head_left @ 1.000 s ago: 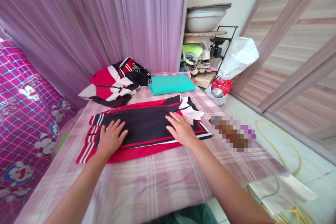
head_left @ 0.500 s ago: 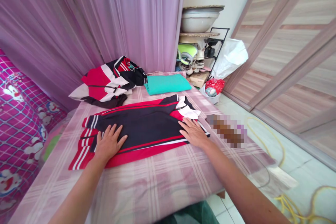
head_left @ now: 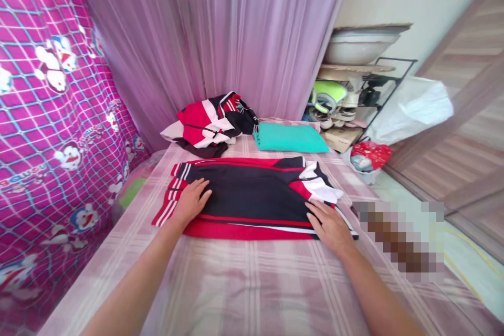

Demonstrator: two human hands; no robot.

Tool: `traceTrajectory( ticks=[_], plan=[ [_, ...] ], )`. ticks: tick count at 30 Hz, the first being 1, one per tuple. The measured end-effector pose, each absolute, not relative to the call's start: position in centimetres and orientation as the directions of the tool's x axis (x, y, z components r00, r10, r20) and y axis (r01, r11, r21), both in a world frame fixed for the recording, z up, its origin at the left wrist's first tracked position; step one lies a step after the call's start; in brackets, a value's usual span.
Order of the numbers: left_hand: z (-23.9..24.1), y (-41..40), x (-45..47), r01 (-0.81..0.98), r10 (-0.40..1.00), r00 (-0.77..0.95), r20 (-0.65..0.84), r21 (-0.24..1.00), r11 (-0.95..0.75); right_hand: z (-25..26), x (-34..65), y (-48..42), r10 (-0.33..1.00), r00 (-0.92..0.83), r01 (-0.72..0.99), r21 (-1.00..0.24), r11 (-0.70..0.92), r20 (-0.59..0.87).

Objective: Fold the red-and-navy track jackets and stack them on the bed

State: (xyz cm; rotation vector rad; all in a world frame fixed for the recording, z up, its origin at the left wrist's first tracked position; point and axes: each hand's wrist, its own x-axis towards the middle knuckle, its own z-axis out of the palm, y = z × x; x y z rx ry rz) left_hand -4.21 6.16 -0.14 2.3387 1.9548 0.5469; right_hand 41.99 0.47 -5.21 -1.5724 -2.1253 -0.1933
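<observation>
I'm pressing smooth the red-and-navy track jacket (head_left: 255, 197) at 12 o'clock on the plaid sheet (head_left: 252, 283), left hand (head_left: 192, 202) at its 9 o'clock, right hand (head_left: 328, 226) at 4, both flat, open and empty; folding further would, I judge, need pinched edges.

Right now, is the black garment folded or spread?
Folded flat: the black garment shows a red layer beneath it; left hand and right hand lie open on it.

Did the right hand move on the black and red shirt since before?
Yes. The right hand slid rightward along the black and red garment, from near its middle to its right end, beside the white patch.
</observation>
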Motion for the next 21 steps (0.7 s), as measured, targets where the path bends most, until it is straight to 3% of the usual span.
traceTrajectory(
  ticks=[4,9,18,21],
  plan=[
    [0.0,6.0,-8.7,0.944,0.950,-0.039,0.310,0.322,-0.067,-6.0,42.4,0.8,0.821,-0.242,0.919,-0.148,0.364,0.516],
    [-0.8,4.7,-11.3,0.912,0.947,-0.234,0.220,0.388,0.135,-6.0,42.5,0.8,0.797,-0.250,0.918,-0.126,0.375,0.550],
    [-1.6,3.7,-12.8,0.719,0.939,-0.328,0.100,0.671,0.180,-5.1,42.1,0.7,0.768,-0.247,0.925,-0.094,0.369,0.591],
    [-1.8,3.6,-13.2,0.703,0.942,-0.328,0.076,0.686,0.189,-3.8,40.6,1.4,0.771,-0.241,0.924,-0.103,0.368,0.589]
  ],
)
